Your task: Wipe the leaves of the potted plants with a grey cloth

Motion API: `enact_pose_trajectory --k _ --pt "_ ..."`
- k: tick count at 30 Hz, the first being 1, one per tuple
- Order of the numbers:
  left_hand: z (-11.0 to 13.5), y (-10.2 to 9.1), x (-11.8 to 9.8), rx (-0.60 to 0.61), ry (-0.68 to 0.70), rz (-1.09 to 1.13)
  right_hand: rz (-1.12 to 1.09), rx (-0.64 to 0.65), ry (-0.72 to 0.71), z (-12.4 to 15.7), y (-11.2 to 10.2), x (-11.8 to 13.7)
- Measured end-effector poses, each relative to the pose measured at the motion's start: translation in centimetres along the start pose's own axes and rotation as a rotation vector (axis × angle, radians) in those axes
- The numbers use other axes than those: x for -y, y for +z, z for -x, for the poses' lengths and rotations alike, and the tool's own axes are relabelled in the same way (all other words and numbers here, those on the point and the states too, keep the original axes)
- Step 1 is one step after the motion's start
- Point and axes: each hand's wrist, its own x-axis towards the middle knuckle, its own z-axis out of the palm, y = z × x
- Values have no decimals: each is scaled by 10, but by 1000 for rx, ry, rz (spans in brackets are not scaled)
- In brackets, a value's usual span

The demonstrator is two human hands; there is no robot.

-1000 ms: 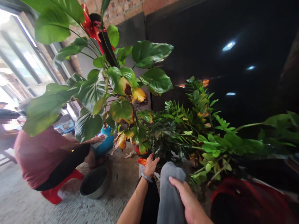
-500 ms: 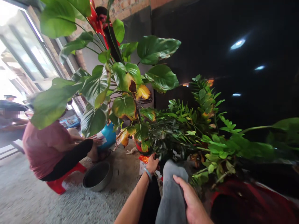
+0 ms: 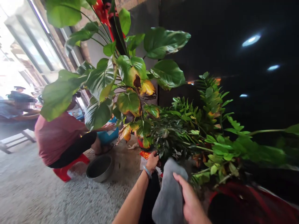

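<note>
My right hand (image 3: 190,199) grips a soft grey cloth (image 3: 171,189), thumb lying on top of it and the other fingers hidden behind. Forward and to the left, my left hand (image 3: 152,162), with a pale bangle at the wrist, reaches to the edge of the dark-leaved plant (image 3: 164,140). Its fingers are curled among the lower leaves; what they hold there is hidden. A printed paper (image 3: 143,162) and a sparkly red-and-gold piece (image 3: 144,154) lie just left of that hand.
A tall broad-leaved plant (image 3: 128,102) with yellowed leaves rises ahead. Bushy green plants (image 3: 215,143) spread right, before a dark shiny wall (image 3: 221,40). At left, a person (image 3: 59,135) sits on a red stool (image 3: 63,172) by a grey basin (image 3: 100,169); another person (image 3: 16,112) is farther back.
The view has turned slightly left, so the surroundings sit farther right. The cloth's lower end has swung a little left in my right hand. My left hand stays at the leaves.
</note>
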Motion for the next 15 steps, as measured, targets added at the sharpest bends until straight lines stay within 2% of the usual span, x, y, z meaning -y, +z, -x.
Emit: enact_pose_trajectory --k 1,3,6,7,8,10,12,15 --pt "1 -1 -1 1 -7 2 19 -12 -10 8 -4 -4" --pt "2 -3 -2 -1 -12 1 26 -27 -109 19 -1 3" --pt "0 -6 -2 -9 1 3 -60 -36 -369 17 19 38" --pt "-1 -7 -2 -13 8 6 -94 -14 -410 11 27 49" --pt "-2 -7 -1 -16 15 11 -114 22 -397 4 33 55" --pt "-5 -7 2 -20 21 22 -89 109 -239 -10 35 54" --pt "-10 -7 6 -16 20 32 8 137 -81 -17 25 33" --pt "-15 -8 14 3 26 42 160 102 -76 -7 0 -8"
